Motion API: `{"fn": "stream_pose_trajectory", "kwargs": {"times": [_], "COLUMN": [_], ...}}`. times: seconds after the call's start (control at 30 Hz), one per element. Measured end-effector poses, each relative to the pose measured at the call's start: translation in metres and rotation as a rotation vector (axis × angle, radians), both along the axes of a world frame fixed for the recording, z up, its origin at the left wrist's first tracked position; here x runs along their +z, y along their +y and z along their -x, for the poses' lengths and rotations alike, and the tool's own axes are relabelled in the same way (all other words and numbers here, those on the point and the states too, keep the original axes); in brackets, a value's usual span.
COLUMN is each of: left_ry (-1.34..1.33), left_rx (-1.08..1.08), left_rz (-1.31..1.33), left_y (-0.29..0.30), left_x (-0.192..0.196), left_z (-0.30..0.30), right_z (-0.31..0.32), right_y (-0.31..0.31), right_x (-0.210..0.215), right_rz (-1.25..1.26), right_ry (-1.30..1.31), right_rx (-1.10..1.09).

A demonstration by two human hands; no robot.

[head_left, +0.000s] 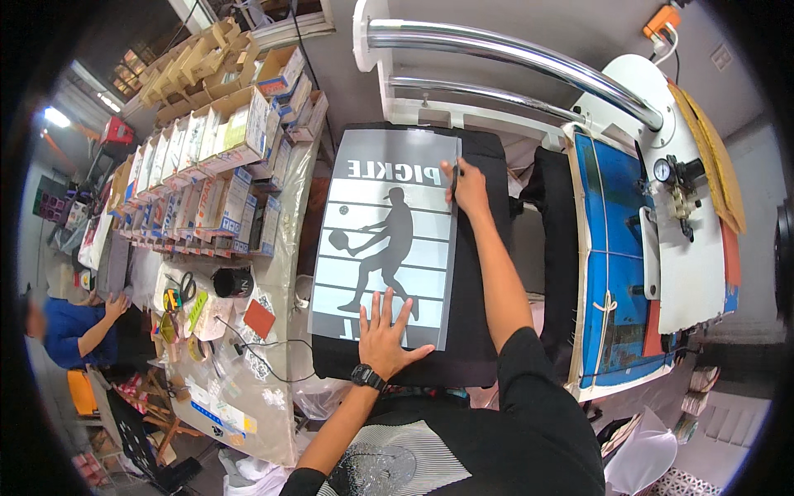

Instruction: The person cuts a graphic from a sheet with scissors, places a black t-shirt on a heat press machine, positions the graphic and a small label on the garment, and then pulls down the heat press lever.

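A printed transfer film [430,248] lies on a black cloth-covered platen [488,273]. Its print shows a dark figure swinging a paddle across pale stripes, with mirrored lettering above. My left hand [383,339] rests flat with fingers spread on the lower part of the sheet, a black watch [368,377] on its wrist. Up at the sheet's right edge, my right hand [470,188] is closed around a slim black tool [457,171]. Whether that is a pen or a cutter I cannot tell.
A heat press with chrome bars [513,58] and a blue bed [616,248] stands behind and right. Left, a table [273,397] carries stacked cardboard boxes [236,124], scissors [187,285], a tape measure [171,299] and a black mug [232,283]. Another person [74,331] works at far left.
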State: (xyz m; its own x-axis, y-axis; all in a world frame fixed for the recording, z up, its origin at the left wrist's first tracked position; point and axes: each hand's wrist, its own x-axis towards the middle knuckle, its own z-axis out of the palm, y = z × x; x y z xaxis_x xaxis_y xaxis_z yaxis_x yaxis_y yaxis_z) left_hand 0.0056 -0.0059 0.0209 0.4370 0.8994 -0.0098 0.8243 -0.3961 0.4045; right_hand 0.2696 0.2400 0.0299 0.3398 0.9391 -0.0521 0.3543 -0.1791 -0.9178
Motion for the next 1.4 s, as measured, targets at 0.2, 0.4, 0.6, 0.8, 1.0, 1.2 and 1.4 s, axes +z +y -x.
{"fn": "stream_pose_trajectory", "kwargs": {"times": [0.2,0.4,0.6,0.8,1.0,1.2,1.4], "left_ry": [-0.013,-0.034,-0.085,-0.047,-0.024,-0.145,-0.050], "left_rx": [0.022,0.012,-0.109,0.102,-0.106,-0.101,-0.051], "left_rz": [0.024,-0.041,-0.124,-0.129,-0.214,-0.228,-0.193], "left_y": [0.000,-0.001,0.010,0.065,0.097,0.051,0.018], "left_x": [0.006,0.005,0.000,0.014,-0.003,-0.001,-0.020], "left_z": [0.004,0.001,0.023,0.067,0.110,0.042,0.025], "right_z": [0.004,0.022,0.011,0.059,0.126,0.150,0.145], "right_y": [-0.012,-0.194,-0.374,-0.466,-0.455,-0.456,-0.435], "right_x": [0.042,0.039,0.064,0.033,-0.021,-0.042,-0.025], "right_rz": [-0.147,0.060,0.340,0.314,0.335,0.164,0.207], "right_ry": [-0.413,-0.811,-0.687,-0.173,0.596,0.698,0.691], "right_rx": [-0.021,0.380,0.458,0.082,-0.120,0.023,0.035]}}
